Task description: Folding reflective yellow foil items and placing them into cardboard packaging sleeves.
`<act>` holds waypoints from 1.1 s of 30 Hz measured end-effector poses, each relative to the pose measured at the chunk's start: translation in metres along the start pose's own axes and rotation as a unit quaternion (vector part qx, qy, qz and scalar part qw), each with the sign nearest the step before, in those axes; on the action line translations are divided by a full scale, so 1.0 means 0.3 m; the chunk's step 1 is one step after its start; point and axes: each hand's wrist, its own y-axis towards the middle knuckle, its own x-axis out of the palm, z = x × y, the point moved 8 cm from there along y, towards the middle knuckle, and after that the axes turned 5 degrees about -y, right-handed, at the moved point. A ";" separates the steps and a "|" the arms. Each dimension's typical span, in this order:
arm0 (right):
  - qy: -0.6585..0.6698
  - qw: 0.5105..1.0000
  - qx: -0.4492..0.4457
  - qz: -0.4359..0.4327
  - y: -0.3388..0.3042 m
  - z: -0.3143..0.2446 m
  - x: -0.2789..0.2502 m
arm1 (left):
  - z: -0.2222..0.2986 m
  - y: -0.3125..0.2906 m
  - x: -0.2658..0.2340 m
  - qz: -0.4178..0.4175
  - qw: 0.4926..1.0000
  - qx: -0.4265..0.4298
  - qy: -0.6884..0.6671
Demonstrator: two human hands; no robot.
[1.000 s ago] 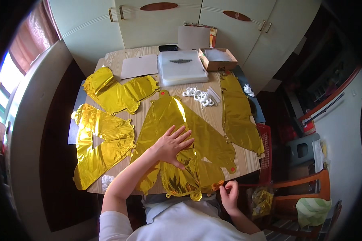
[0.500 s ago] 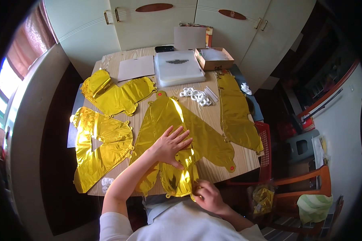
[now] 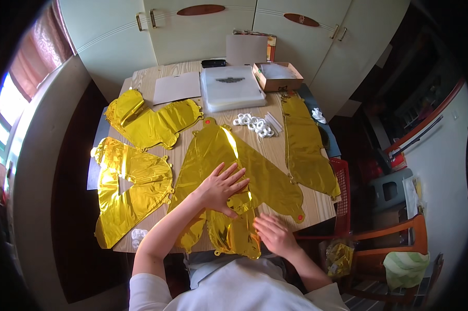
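Pressing flat: left hand [image 3: 222,187], fingers spread, on the central gold foil balloon [image 3: 229,155] at the tabletop's [image 3: 317,205] near edge; right hand [image 3: 274,234], open, smoothing its folded near end. Folding appears barely begun; three other gold balloons [image 3: 133,181] lie unfolded. Far side: clear plastic sleeve stack [image 3: 230,87], open brown cardboard box [image 3: 276,76].

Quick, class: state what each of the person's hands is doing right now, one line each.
Left hand: open, fingers spread, pressed flat on the gold foil balloon.
Right hand: open, resting on the same balloon's lower edge, gripping nothing visible.
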 end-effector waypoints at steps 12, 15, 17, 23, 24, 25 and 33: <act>-0.051 0.992 -0.070 -0.087 0.053 0.015 0.027 | 0.002 0.002 0.004 0.005 1.000 0.009 0.012; -0.061 0.990 -0.070 -0.110 0.069 0.021 0.029 | -0.008 0.001 0.017 0.022 1.000 0.011 0.006; -0.067 0.987 -0.068 -0.127 0.073 0.027 0.034 | -0.010 0.002 0.029 0.016 1.000 0.001 -0.003; -0.086 0.981 -0.066 -0.161 0.091 0.053 0.044 | 0.034 0.013 0.002 -0.029 0.999 -0.023 -0.001; -0.084 0.980 -0.064 -0.168 0.094 0.066 0.052 | 0.034 0.010 0.004 -0.026 0.999 -0.022 -0.003; -0.081 0.979 -0.063 -0.174 0.098 0.076 0.059 | 0.033 0.008 0.006 -0.023 0.999 -0.022 -0.005; -0.122 0.965 -0.058 -0.225 0.137 0.116 0.082 | 0.033 0.009 0.004 -0.019 0.999 -0.023 -0.013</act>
